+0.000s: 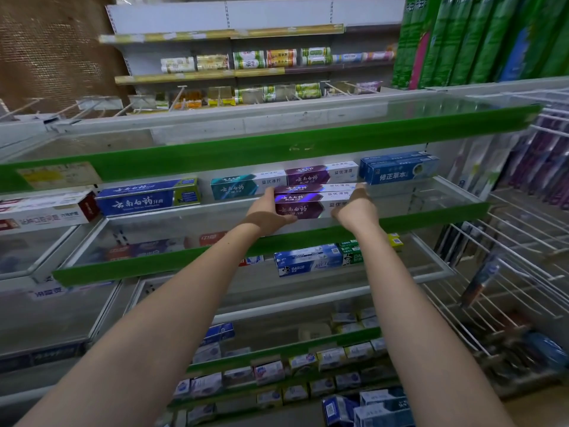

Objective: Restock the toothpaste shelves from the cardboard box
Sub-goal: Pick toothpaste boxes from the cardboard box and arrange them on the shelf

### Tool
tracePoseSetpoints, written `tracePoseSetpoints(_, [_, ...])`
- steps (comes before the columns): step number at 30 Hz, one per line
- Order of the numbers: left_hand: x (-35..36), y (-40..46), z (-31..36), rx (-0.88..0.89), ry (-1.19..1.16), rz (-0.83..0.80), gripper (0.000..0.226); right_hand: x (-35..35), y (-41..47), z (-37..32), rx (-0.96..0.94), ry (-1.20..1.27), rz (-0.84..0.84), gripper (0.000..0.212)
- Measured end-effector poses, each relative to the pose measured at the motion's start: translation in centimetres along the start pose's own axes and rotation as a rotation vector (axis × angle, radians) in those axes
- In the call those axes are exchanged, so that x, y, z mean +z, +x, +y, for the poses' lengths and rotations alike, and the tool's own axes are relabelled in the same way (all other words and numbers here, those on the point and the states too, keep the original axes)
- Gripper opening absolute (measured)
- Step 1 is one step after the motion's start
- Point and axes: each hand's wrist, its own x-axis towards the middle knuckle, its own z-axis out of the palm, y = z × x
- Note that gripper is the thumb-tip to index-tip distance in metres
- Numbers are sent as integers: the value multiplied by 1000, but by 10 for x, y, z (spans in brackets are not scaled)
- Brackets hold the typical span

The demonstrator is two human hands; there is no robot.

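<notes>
Head view. Both hands hold a small stack of purple toothpaste cartons (311,200) by its two ends, at the front of the middle shelf (400,218), just in front of a purple carton (320,174) already standing at the back. The left hand (268,211) has its fingers curled round the stack's left end and underside; the right hand (354,208) presses its fingers against the right end. The stack lies between a teal carton (237,188) on its left and blue cartons (397,169) on its right. The cardboard box is not in view.

Handling, as a judgement: the cartons look light and stiff along their length, but the thin card would dent under a hard squeeze, and glossy faces may let one carton slide on another. Holding at both ends, with some support beneath, keeps the stack aligned. Setting it down will call for clearing the shelf's clear front lip (415,195) and keeping the printed faces forward.
</notes>
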Motion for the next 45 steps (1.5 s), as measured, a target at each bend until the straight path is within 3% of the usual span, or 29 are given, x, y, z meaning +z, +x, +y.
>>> tracePoseSetpoints(6, [4, 12, 2, -28, -46, 73, 93, 1, 22, -9, 34, -15, -17, 80])
tracePoseSetpoints(10, [9, 19, 9, -33, -137, 149, 96, -1, 40, -9, 78, 61, 18, 75])
tracePoseSetpoints(13, [8, 23, 7, -42, -227, 132, 86, 2, 45, -9, 66, 53, 59, 71])
tracePoseSetpoints(18, [1, 26, -7, -57, -394, 62, 66, 14, 53, -8, 53, 35, 69, 90])
tracePoseSetpoints(23, [5, 26, -9, -61, -416, 66, 57, 14, 61, 1, 87, 67, 166, 76])
tracePoseSetpoints(33, [8, 27, -9, -48, -345, 113, 33, 9, 53, 4, 128, -43, 321, 73])
tracePoseSetpoints(37, [10, 26, -8, -7, -324, 92, 20, 9, 52, 3, 122, 85, 312, 74])
tracePoseSetpoints(41, [12, 27, -8, 26, -302, 89, 17, 8, 53, 6, 86, 23, 255, 56])
tracePoseSetpoints(45, [12, 28, -7, 36, -289, 102, 19, 9, 54, 5, 77, 13, 225, 59])
